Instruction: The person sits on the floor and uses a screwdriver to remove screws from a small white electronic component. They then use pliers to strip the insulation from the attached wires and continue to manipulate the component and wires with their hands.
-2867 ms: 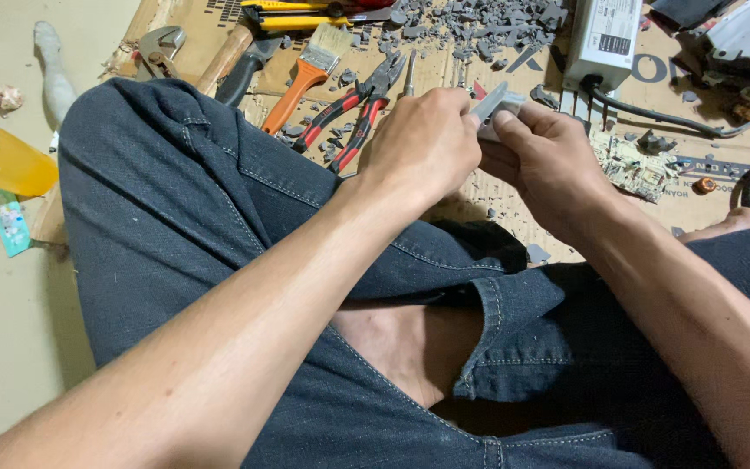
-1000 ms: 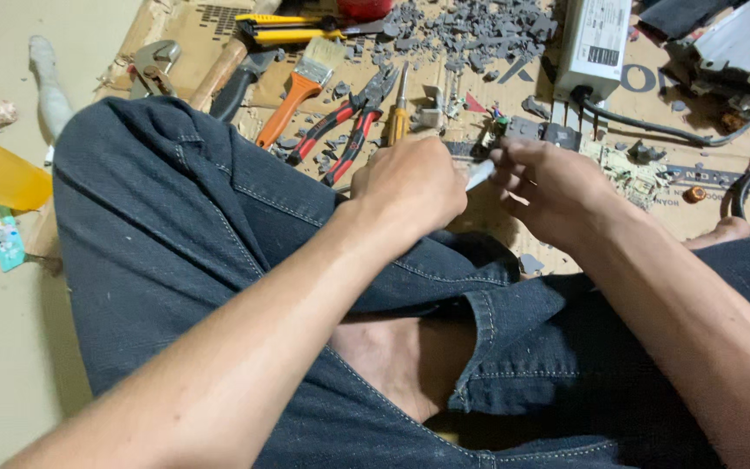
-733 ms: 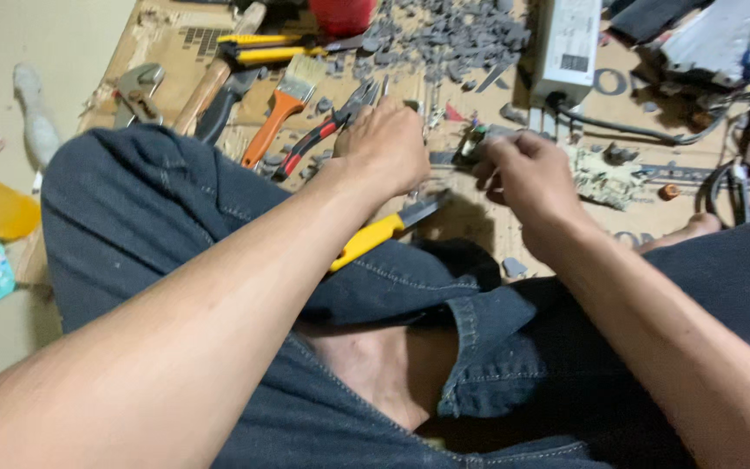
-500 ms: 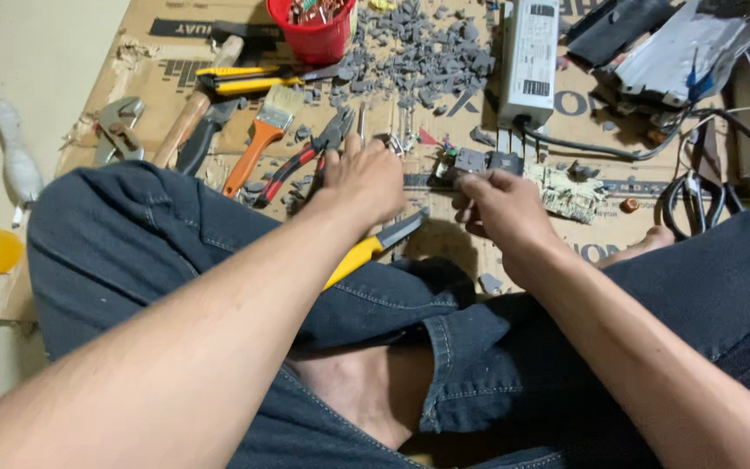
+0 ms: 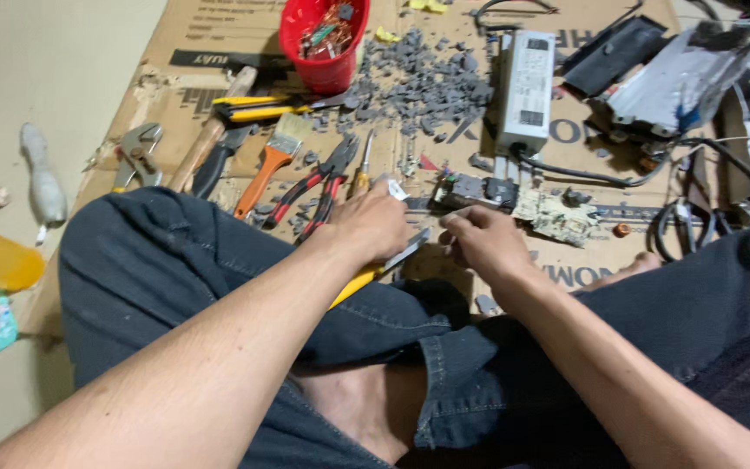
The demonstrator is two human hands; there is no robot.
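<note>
My left hand (image 5: 373,227) is closed around a yellow-handled cutter (image 5: 381,265), whose long axis runs from my knee up and right, its grey tip pointing toward my right hand (image 5: 481,242). The right hand's fingers are curled together, pinching at something too small to make out, just below the circuit board (image 5: 555,217) lying on the cardboard (image 5: 219,35). The board sits up and right of the cutter's tip, so my right hand is the nearer one, almost touching it.
</note>
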